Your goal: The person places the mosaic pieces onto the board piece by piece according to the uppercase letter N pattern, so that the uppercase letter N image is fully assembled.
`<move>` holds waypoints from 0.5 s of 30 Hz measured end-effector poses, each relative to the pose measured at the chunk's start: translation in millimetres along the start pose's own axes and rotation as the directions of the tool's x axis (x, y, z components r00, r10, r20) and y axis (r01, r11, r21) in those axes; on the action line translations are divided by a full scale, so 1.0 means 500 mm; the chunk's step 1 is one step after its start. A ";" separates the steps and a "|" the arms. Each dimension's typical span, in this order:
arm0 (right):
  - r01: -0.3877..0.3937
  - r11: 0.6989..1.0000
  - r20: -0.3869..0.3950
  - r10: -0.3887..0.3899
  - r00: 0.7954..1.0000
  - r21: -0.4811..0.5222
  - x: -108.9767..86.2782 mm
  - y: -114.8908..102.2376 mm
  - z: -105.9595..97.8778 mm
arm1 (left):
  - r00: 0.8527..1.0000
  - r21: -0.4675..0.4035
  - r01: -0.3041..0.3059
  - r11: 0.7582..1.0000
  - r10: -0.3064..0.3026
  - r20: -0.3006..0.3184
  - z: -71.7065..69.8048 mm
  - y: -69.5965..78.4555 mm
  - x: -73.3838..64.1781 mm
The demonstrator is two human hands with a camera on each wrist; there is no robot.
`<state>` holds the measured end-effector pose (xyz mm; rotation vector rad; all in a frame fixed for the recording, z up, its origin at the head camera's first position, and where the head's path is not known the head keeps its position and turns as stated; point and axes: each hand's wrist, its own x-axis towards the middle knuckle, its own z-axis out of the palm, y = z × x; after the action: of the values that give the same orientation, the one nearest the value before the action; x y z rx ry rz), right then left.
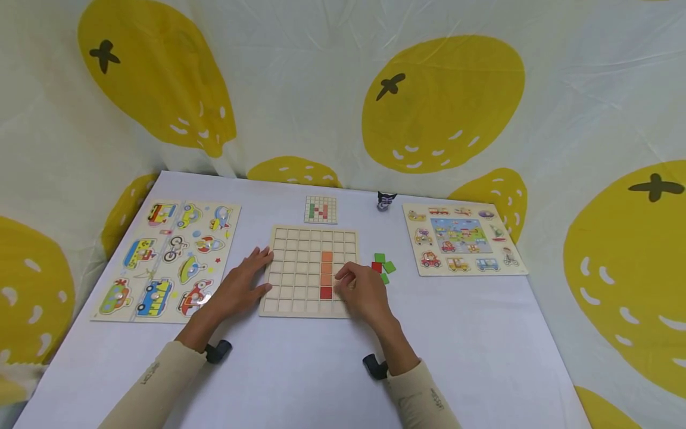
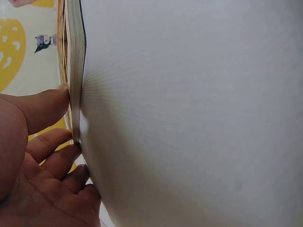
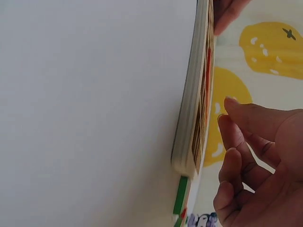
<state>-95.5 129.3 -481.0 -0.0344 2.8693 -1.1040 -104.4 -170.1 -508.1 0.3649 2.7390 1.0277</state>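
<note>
A wooden grid board (image 1: 292, 290) lies on the table between the hands. One of its columns holds a stack of orange tiles (image 1: 326, 268) with a red tile (image 1: 326, 292) below them. My left hand (image 1: 243, 285) rests against the board's left edge, thumb and fingertips touching it. Over the right part of the board hovers my right hand (image 1: 365, 292), its fingers loosely bent. In the right wrist view the thumb and index fingertips (image 3: 231, 105) come close together with nothing visible between them. Just right of the board lie loose green tiles (image 1: 389, 267) and a loose red tile (image 1: 377, 267).
Behind the board sits a small pattern card (image 1: 321, 220) with coloured squares. A vehicle puzzle (image 1: 230, 217) lies at the left, another picture puzzle (image 1: 412, 238) at the right. A small dark figurine (image 1: 384, 201) stands near the back edge, before a lemon-print curtain (image 1: 300, 89).
</note>
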 end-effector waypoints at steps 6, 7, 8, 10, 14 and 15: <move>-0.021 1.000 -0.037 0.021 0.999 0.010 0.010 0.028 -0.031 | 1.000 -0.006 0.001 1.000 -0.001 0.000 0.002 -0.005 0.001; -0.025 1.000 -0.043 0.026 0.999 0.009 0.011 0.034 -0.036 | 1.000 -0.006 0.000 1.000 0.000 -0.001 0.003 -0.006 0.001; -0.031 0.999 -0.045 0.031 0.998 0.007 0.013 0.041 -0.040 | 1.000 -0.006 -0.001 1.000 0.001 -0.001 0.003 -0.006 0.001; -0.042 0.999 -0.046 0.042 0.998 0.004 0.018 0.054 -0.049 | 1.000 -0.004 -0.005 1.000 0.005 -0.001 0.004 -0.007 0.002; -0.045 0.999 -0.052 0.044 0.998 -0.008 0.026 0.074 -0.066 | 1.000 -0.003 -0.002 1.000 0.002 -0.001 0.003 -0.006 0.002; -0.044 0.999 -0.054 0.043 0.998 -0.012 0.027 0.076 -0.069 | 1.000 -0.002 0.000 1.000 0.000 0.000 0.003 -0.006 0.002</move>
<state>-111.5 180.1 -481.7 0.0577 2.9091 -1.0954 -105.5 -171.0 -511.3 0.3642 2.7374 1.0308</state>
